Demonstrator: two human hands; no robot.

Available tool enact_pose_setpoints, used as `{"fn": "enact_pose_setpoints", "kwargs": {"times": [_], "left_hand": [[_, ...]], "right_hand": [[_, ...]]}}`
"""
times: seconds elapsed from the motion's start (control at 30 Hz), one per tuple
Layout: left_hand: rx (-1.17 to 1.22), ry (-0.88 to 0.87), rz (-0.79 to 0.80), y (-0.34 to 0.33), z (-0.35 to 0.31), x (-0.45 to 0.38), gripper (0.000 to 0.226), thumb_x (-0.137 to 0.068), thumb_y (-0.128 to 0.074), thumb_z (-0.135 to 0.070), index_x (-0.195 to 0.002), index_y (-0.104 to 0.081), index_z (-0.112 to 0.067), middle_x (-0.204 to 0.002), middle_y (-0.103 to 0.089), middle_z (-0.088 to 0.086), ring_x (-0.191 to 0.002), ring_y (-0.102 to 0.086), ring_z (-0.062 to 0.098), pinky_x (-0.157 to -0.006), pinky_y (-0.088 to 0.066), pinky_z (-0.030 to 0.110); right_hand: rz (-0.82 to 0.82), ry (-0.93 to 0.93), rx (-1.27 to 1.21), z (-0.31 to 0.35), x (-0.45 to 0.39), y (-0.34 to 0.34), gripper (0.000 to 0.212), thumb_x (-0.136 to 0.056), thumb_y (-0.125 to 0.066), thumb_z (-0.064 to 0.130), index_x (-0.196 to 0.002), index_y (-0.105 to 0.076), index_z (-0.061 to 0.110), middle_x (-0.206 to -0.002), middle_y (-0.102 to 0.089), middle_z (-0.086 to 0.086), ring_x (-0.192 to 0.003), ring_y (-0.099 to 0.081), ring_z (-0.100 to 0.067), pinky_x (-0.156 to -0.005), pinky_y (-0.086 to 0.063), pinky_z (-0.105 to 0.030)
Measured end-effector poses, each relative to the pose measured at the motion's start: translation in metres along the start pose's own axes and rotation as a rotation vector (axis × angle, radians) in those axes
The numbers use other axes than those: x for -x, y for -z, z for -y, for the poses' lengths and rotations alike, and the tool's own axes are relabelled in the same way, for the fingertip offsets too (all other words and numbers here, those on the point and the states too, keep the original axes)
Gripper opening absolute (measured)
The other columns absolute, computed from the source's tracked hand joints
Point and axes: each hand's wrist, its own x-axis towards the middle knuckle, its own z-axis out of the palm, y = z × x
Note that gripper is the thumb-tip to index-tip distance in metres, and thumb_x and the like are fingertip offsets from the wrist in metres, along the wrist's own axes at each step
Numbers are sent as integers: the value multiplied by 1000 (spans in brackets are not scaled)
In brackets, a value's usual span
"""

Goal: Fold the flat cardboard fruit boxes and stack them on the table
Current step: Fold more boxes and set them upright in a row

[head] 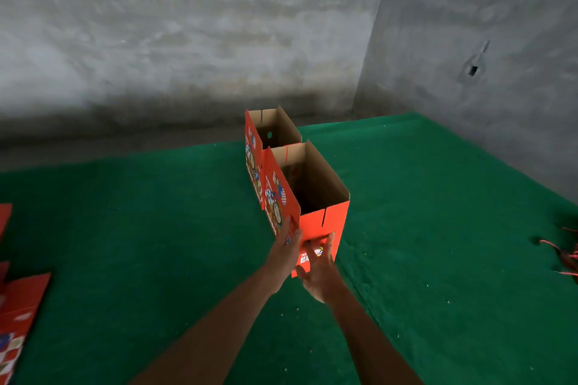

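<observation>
Head view: the left hand [286, 242] presses flat fingers on the near folded fruit box's [308, 197] printed side while the right hand [317, 262] spreads against its near end, apparently nudging it (standing at twelve o'clock) flush behind the far box [269, 131] on the green table [438, 228].

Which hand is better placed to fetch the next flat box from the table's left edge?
Left, probably. The left hand touches the near box on the side facing the flat boxes; the right hand would cross over.

Two red folded boxes stand upright and open-topped on the green counter [438, 197], the near box [316, 197] touching the far box [269, 131]; flat boxes [18, 316] lie at left.
</observation>
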Motion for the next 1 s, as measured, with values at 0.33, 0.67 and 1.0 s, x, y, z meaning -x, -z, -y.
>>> {"fn": "enact_pose_setpoints", "kwargs": {"times": [0.33, 0.67, 1.0], "left_hand": [[-440, -204, -114, 65, 3, 8, 59, -106, -48, -34, -160, -25, -36, -160, -41, 5, -138, -50, 32, -107, -47, 43], [-641, -221, -698, 263, 35, 148, 46, -98, -63, -18, -143, -56, -17, -143, -59, 6, -131, -56, 25, -114, -39, 38], [-1120, 240, -1080, 487, 61, 323, 80, -94, -58, -54, -160, -20, -31, -170, -14, 13, -158, 0, 32, -118, 18, 62]], "right_hand": [[-57, -109, 186, 73, -6, 27, 35, -107, -44, 29, -135, -62, 17, -139, -60, -19, -116, -67, -33, -93, -53, -36], [-48, 369, -91, 276, 41, -32, 51, -107, -49, 42, -155, -45, 24, -149, -55, 2, -132, -55, -14, -109, -44, -31], [152, 583, -171, 459, 93, -137, 56, -105, -53, 43, -156, -42, 22, -150, -55, -5, -129, -58, -18, -110, -47, -37]]}}
